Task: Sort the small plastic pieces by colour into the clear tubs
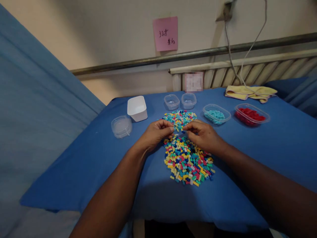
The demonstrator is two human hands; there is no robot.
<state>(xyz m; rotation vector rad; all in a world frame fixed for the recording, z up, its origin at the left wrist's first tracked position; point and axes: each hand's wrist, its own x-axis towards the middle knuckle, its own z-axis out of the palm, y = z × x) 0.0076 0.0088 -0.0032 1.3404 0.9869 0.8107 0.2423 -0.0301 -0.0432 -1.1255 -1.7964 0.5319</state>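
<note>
Plain blue cloth [104,172]; nearer brick pile [187,160] mottled yellow, blue, green and pink; turquoise pieces [215,115]; red pieces [250,114]; white tub [138,116]; yellow towel [237,92], perhaps purple-edged.

Small plastic bricks are lying loose on the blue cloth [104,165] in two heaps, one beyond the other. The far heap [180,116] is spreading low and wide, mostly light blue, with pink, yellow and white bits showing through. The near heap [188,160] is sprawling larger, mixing yellow, cream, pink, teal, green, white and dark blue, its pieces pointing every way and scattering singly at the edges.
</note>
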